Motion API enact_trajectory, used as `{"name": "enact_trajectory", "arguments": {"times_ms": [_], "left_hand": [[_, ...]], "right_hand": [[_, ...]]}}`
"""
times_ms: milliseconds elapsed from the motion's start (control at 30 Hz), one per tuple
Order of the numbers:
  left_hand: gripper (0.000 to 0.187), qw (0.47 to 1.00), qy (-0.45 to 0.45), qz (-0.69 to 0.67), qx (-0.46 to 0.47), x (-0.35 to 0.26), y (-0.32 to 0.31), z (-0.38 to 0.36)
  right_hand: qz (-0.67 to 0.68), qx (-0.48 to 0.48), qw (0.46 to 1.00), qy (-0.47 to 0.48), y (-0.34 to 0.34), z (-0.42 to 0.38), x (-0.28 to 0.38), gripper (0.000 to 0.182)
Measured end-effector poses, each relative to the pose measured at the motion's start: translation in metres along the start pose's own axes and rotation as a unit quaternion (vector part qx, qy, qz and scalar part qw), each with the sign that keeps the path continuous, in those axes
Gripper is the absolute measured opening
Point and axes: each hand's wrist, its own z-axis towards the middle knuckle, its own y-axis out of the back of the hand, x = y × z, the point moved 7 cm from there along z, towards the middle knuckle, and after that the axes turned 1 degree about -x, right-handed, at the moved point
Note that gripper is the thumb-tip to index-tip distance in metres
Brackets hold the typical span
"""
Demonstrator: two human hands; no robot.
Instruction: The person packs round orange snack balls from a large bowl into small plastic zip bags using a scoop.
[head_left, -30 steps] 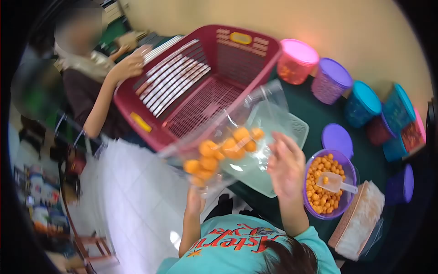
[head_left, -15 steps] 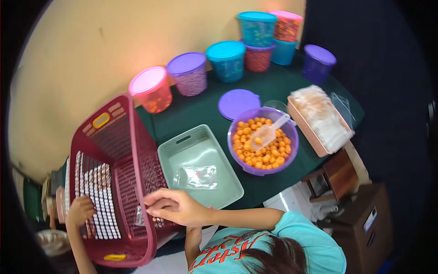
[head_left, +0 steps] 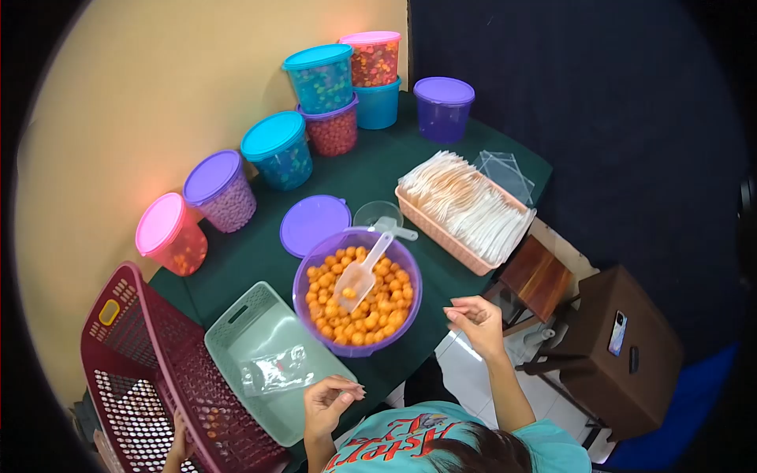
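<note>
My left hand (head_left: 330, 400) hovers at the near corner of the green tray (head_left: 315, 365), its fingers loosely bent and thumb slightly apart, holding nothing I can see. Out past the table's front edge, right of the purple tub (head_left: 415, 303), is my right hand (head_left: 478, 322). Its thumb and fingertips come together, with nothing visible in them. Orange snack balls (head_left: 367, 323) fill much of the tub, and a clear scoop (head_left: 364, 276) rests on them. A clear plastic packet (head_left: 272, 370) lies flat in the tray. A pink basket (head_left: 441, 225) holds a stack of white packets (head_left: 465, 201).
A maroon laundry basket (head_left: 169, 378) stands at left, another person's hand (head_left: 180, 441) beside its wall. Lidded tubs, including a blue-lidded one (head_left: 276, 154), line the wall. A purple lid (head_left: 315, 225) lies behind the tub. At right, a brown stool (head_left: 623, 347) holds a phone (head_left: 617, 333).
My view has swung right. My right hand has moved from the maroon basket's rim to the right of the purple tub. My left hand has come into view by the tray.
</note>
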Motion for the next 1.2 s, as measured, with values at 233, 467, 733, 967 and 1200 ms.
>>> {"name": "enact_trajectory", "arguments": {"times_ms": [233,467,733,967,1200], "left_hand": [[0.016,0.997,-0.048,-0.035,-0.050,0.017,-0.044,0.065],[0.014,0.984,-0.097,0.004,-0.149,0.027,-0.065,0.102],[0.015,0.958,-0.110,0.040,-0.263,0.027,-0.063,0.109],[0.014,0.947,-0.117,0.064,-0.291,0.021,-0.058,0.113],[0.013,0.948,-0.121,0.064,-0.286,0.017,-0.045,0.096]], "right_hand": [[-0.168,0.094,0.981,0.032,0.029,0.155,-0.027,0.019],[-0.321,0.202,0.893,0.240,-0.037,0.316,-0.078,0.012],[-0.512,0.340,0.747,0.255,-0.079,0.364,-0.146,0.018],[-0.490,0.447,0.734,0.143,-0.079,0.362,-0.134,0.015],[-0.459,0.450,0.735,0.214,-0.074,0.350,-0.115,0.017]]}}
